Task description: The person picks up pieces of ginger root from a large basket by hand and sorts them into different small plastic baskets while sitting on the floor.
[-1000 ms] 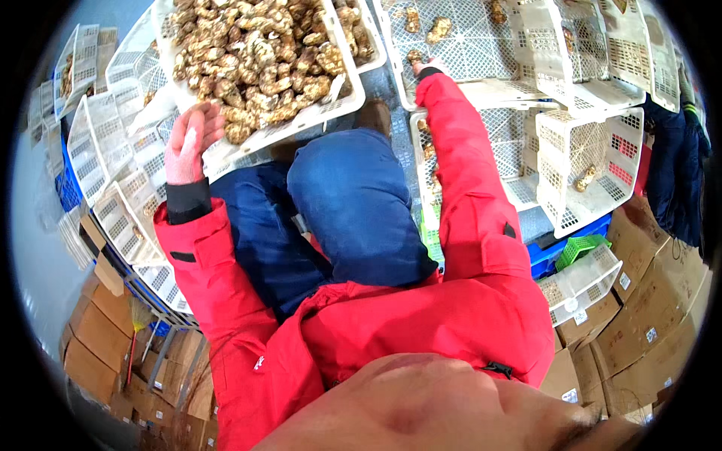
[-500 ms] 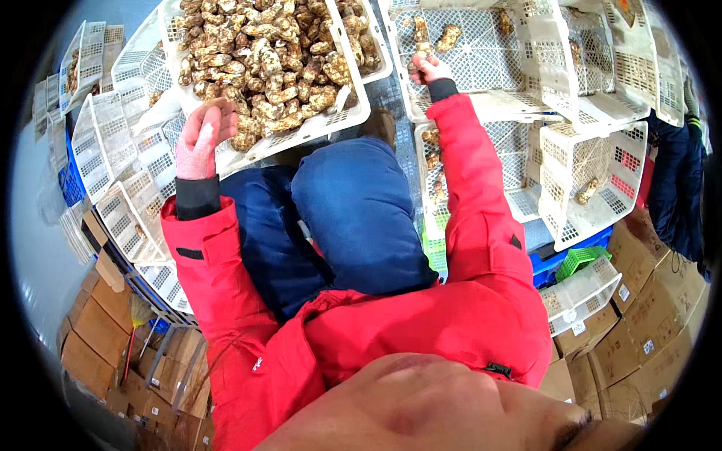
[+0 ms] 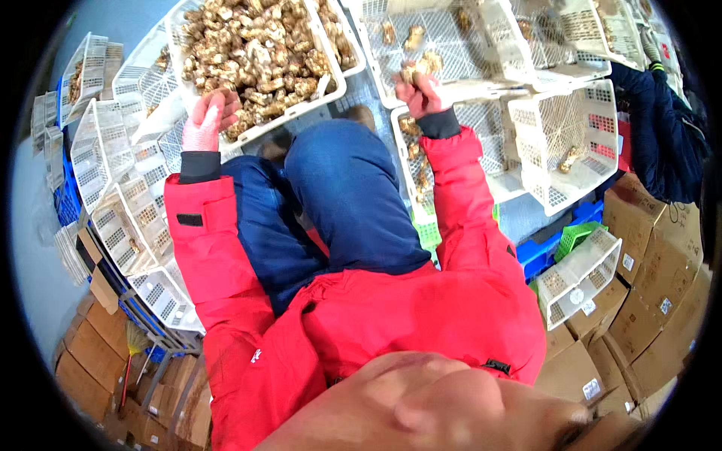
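My left hand (image 3: 211, 119) has curled fingers at the front left corner of a white tray (image 3: 332, 89) heaped with knobbly brown-and-cream mushrooms (image 3: 252, 52); what those fingers hold, if anything, is hidden. My right hand (image 3: 420, 98) is closed on a pale brown mushroom (image 3: 423, 66), raised over the near rim of an upper white mesh basket (image 3: 481, 56). A few separate mushrooms (image 3: 414, 37) lie in that basket, and several more (image 3: 412, 150) are in the basket below, partly behind my right arm.
Empty-looking and lightly filled white baskets (image 3: 105, 158) stand stacked on my left and right (image 3: 564, 143). Blue crates (image 3: 538, 255), a green basket (image 3: 571, 240) and cardboard boxes (image 3: 654, 301) are at lower right. More boxes (image 3: 90, 353) and a broom (image 3: 135, 338) are at lower left.
My right hand has lifted a mushroom from the upper basket and drawn back toward me. My left hand has shifted slightly along the heaped tray. The whole view has shifted a little.
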Demonstrator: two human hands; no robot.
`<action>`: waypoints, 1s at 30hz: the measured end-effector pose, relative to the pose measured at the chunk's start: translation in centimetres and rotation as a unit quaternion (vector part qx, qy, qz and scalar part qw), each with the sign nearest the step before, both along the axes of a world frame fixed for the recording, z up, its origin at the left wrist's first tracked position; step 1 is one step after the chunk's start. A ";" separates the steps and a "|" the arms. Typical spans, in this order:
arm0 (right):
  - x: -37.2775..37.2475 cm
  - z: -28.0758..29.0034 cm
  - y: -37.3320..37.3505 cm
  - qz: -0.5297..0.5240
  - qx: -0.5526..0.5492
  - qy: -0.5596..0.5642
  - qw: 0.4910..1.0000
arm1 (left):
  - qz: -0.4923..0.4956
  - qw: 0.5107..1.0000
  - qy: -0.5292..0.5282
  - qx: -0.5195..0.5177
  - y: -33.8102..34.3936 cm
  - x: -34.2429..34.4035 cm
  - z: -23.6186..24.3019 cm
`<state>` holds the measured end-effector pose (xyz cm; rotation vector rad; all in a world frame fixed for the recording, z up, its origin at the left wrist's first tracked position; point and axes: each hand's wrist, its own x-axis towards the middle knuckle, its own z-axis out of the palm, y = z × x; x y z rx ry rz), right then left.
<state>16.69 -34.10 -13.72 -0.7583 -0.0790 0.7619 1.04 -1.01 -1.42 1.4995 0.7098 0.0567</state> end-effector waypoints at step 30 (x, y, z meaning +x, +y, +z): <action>1.4 4.3 27.5 0.160 -0.518 -0.343 0.767 | 0.197 0.955 -0.174 -0.141 3.0 -1.9 -0.3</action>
